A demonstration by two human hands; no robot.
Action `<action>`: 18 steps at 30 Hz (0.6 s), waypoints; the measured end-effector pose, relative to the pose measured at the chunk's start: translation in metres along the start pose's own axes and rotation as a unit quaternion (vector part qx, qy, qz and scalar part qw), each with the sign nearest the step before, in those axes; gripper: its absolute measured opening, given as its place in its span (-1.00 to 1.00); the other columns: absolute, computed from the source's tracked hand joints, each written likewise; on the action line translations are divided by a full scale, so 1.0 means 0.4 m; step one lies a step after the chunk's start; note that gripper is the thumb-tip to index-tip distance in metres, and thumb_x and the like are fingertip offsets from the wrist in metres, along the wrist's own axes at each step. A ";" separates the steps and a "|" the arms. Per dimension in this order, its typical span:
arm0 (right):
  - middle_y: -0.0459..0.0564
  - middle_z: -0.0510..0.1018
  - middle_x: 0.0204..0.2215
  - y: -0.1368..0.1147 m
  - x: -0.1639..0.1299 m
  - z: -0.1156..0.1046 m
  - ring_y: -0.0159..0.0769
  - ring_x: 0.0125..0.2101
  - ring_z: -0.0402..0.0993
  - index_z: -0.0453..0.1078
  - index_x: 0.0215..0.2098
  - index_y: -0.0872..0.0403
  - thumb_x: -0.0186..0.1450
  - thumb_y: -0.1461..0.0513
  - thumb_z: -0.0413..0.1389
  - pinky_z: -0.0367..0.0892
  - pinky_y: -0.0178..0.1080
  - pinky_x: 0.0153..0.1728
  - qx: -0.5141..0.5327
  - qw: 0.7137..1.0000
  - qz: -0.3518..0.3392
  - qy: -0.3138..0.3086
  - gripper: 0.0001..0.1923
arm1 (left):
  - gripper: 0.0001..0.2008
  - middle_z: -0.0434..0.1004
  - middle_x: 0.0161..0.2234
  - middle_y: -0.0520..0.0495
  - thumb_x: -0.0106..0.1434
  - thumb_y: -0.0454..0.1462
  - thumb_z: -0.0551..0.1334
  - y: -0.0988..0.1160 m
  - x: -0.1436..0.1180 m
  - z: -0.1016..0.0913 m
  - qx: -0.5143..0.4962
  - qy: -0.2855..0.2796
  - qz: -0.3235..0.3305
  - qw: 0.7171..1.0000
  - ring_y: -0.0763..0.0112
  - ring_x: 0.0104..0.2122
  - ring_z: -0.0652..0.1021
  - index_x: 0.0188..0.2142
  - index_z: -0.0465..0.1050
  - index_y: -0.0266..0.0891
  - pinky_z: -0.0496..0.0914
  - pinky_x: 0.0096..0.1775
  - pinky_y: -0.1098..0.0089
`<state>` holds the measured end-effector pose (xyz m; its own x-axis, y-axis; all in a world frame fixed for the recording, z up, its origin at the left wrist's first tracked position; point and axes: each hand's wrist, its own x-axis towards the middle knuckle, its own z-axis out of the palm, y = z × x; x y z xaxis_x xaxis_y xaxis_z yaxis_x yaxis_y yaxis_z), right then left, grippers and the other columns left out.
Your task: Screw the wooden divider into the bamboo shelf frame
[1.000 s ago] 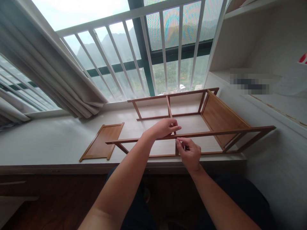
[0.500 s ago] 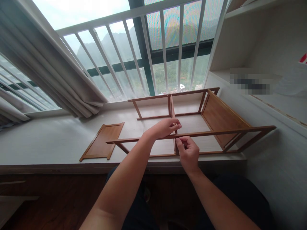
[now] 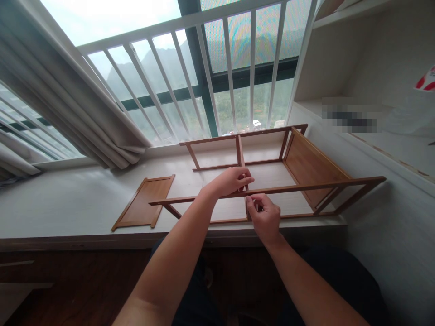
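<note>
A brown wooden rack frame [image 3: 316,185] lies on its side on the white window ledge [image 3: 68,203], with one shelf panel fixed at its right end. My left hand [image 3: 231,181] grips the middle of the near top rail, where an upright shelf panel [image 3: 242,158] meets it. Just below that rail, my right hand [image 3: 263,215] is pinched at the same joint. Whatever it pinches is too small to make out.
A loose wooden shelf panel [image 3: 144,201] lies flat on the ledge to the left. White window bars [image 3: 231,68] and a bunched curtain [image 3: 68,104] stand behind. A white shelving unit [image 3: 374,90] rises on the right. Dark wood floor shows below the ledge.
My right hand has shifted slightly up and left towards the joint under the rail. My left hand stays on the rail. The view has tipped a little.
</note>
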<state>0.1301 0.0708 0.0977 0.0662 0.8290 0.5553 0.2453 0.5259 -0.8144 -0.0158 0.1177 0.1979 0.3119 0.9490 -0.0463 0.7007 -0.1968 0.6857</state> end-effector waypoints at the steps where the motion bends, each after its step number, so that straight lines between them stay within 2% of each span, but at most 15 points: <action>1: -0.22 0.31 -0.70 0.001 0.000 0.000 -0.47 -0.67 0.18 0.44 -0.43 0.08 0.29 0.14 0.16 0.18 -0.36 -0.56 -0.007 1.000 -0.012 0.004 -0.80 | -0.58 0.49 -0.52 0.00 0.27 0.10 0.12 -0.003 0.001 0.001 -0.005 -0.001 -0.004 1.000 0.43 -0.54 0.42 -0.30 0.43 -0.20 0.25 -0.47 0.43; 6: -0.22 0.29 -0.70 -0.002 0.002 -0.001 -0.46 -0.67 0.17 0.44 -0.43 0.07 0.29 0.15 0.16 0.18 -0.36 -0.55 -0.004 1.000 -0.014 0.004 -0.81 | -0.60 0.52 -0.51 -0.02 0.26 0.07 0.15 -0.007 0.001 0.001 -0.011 -0.001 -0.004 1.000 0.42 -0.53 0.46 -0.30 0.45 -0.22 0.26 -0.48 0.43; 18: -0.16 0.35 -0.65 -0.012 -0.002 0.003 -0.43 -0.62 0.16 0.51 -0.42 0.14 0.25 0.03 0.18 0.13 -0.35 -0.59 0.109 0.982 0.154 -0.001 -0.68 | -0.58 0.51 -0.51 -0.02 0.27 0.09 0.12 -0.001 -0.002 -0.006 0.011 0.002 0.013 1.000 0.42 -0.53 0.45 -0.29 0.48 -0.22 0.26 -0.47 0.43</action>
<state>0.1278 0.0678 0.1011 0.1036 0.9553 0.2769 0.0013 0.2782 -0.9605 -0.0178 0.1177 0.1992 0.3274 0.9445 -0.0254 0.7061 -0.2267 0.6708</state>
